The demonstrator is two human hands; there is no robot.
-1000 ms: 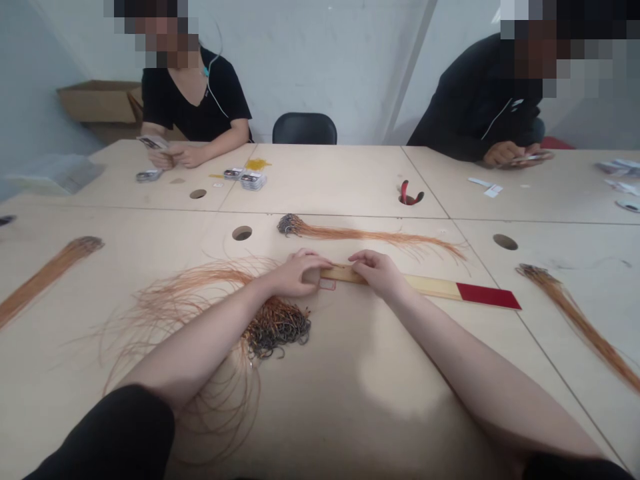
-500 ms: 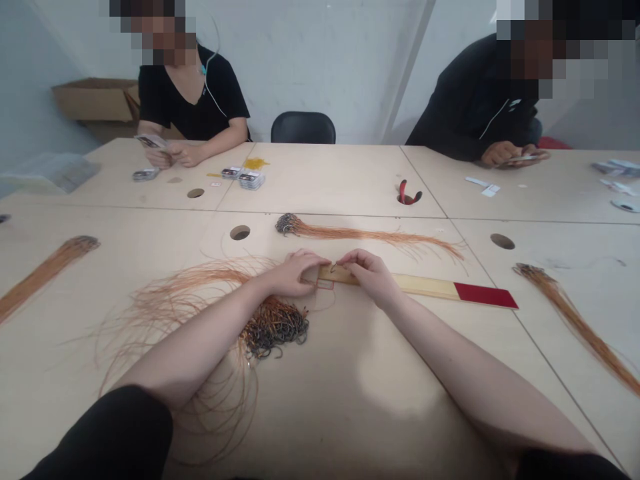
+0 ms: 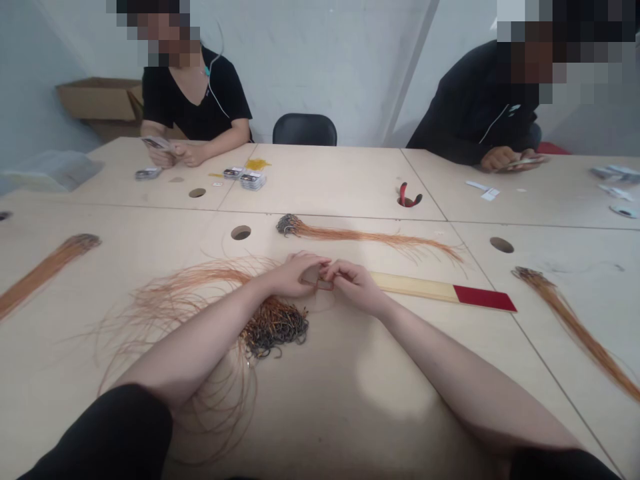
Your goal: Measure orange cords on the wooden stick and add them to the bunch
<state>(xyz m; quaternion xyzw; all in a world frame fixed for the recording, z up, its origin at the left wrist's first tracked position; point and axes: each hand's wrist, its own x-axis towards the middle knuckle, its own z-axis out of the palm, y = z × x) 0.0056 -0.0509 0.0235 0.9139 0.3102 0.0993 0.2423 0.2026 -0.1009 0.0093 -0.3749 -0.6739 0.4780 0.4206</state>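
My left hand [image 3: 299,274] curves around the left end of a flat wooden strip [image 3: 417,285] with a red end. Its fingertips meet those of my right hand [image 3: 354,285], which is closed in a pinch on a small fish hook, now mostly hidden by the fingers. What the left fingers grip is also hidden. A small red-edged label [image 3: 325,285] shows below the fingertips. Under my left forearm lies a loose pile of dark fish hooks [image 3: 275,330] with orange lines [image 3: 200,277] spreading leftward.
Tied bundles of hooked lines lie beyond my hands [image 3: 345,233], at the left [image 3: 50,270] and at the right [image 3: 570,320]. Red-handled pliers [image 3: 407,197] stand in a table hole. Two people sit opposite, handling small packs; stacked packs [image 3: 250,179] lie near the left one.
My right hand has moved left to meet my left fingertips, covering the hook that showed between them over the strip. My left hand has stayed nearly still.
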